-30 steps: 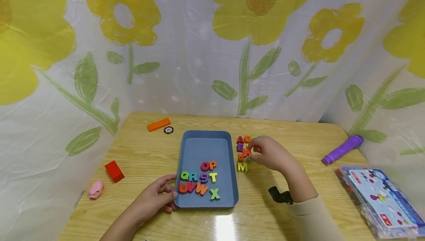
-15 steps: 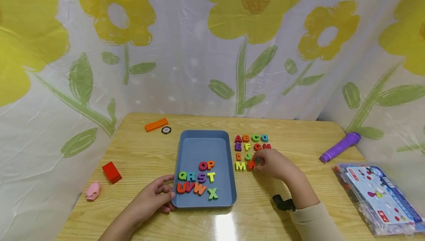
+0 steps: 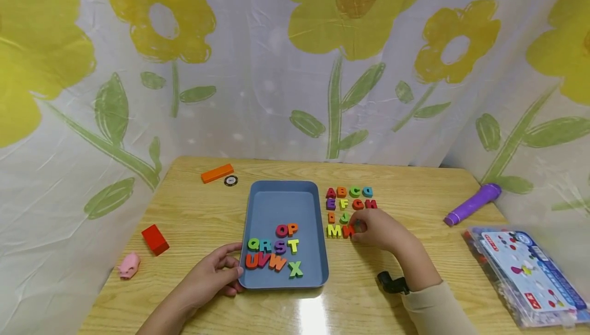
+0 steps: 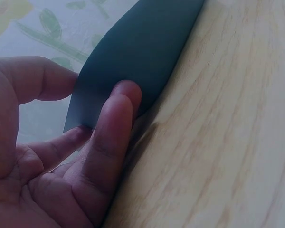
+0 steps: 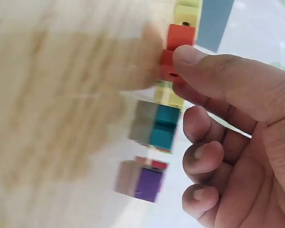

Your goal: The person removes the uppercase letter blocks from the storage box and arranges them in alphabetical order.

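Note:
My right hand (image 3: pixel 380 230) pinches a red letter N (image 5: pixel 180 35) between thumb and finger, low at the table. It sits just right of the yellow letter M (image 3: pixel 334 230), in the bottom row of coloured letters. Above are rows running from the letter A (image 3: pixel 331 192) to the red letter H (image 3: pixel 371 204); my fingers partly hide some. My left hand (image 3: pixel 209 276) holds the blue-grey tray (image 3: pixel 283 186) at its near left corner, fingertips on the wall (image 4: pixel 128 52). Inside that tray lie the letters O to X, including a green letter X (image 3: pixel 295 269).
An orange block (image 3: pixel 217 173), a round chip (image 3: pixel 231 181), a red block (image 3: pixel 155 239) and a pink pig (image 3: pixel 129 266) lie left of the tray. At the right are a purple cylinder-shaped toy (image 3: pixel 472 205) and a clear box with a printed label (image 3: pixel 525 273).
My right hand has come down and nearer with the red letter N, from over the rows to beside the M. In the last half second it barely moves. The left hand stays on the tray.

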`<state>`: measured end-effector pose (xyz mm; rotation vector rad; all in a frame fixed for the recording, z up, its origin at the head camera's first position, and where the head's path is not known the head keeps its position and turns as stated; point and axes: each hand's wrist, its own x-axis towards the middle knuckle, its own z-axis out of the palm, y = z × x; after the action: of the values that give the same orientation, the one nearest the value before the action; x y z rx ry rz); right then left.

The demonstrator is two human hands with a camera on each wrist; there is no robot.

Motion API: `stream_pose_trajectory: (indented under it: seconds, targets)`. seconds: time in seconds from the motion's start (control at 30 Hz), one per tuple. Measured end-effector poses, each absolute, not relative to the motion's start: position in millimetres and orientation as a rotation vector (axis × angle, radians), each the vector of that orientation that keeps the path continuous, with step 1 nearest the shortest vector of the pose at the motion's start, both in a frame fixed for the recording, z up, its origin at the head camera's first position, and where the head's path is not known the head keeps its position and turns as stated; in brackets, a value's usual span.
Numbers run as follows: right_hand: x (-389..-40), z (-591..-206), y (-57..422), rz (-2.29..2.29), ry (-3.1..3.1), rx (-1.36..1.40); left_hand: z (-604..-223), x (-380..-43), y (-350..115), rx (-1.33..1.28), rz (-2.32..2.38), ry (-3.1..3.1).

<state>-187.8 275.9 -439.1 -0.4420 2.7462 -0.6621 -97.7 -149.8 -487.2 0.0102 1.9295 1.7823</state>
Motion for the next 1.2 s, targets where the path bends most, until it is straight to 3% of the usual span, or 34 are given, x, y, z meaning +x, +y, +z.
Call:
stream_pose_trajectory:
  seconds: [0.27,0.53,0.8,1.2]
  targets:
    - [-187.7,-403.3,260.3,-0.630,2.793,-0.492,-486.3,-97.9,-150.8,0.005,1.788,1.918]
    - [-208.2,-362.8,183.9,-0.588,2.810,-0.699,-484.5,-95.3,-152.3,0.007,1.798,1.924]
    - [-228.2,-392.0,118.2,-0.356,2.642,-0.808,-485.9,-96.2,-148.5,-0.001,1.801,1.930]
    - [-226.4,-419.8,100.2,-0.248,2.583,-0.807,-484.8,-96.9,-149.5,-0.018,1.794,1.926]
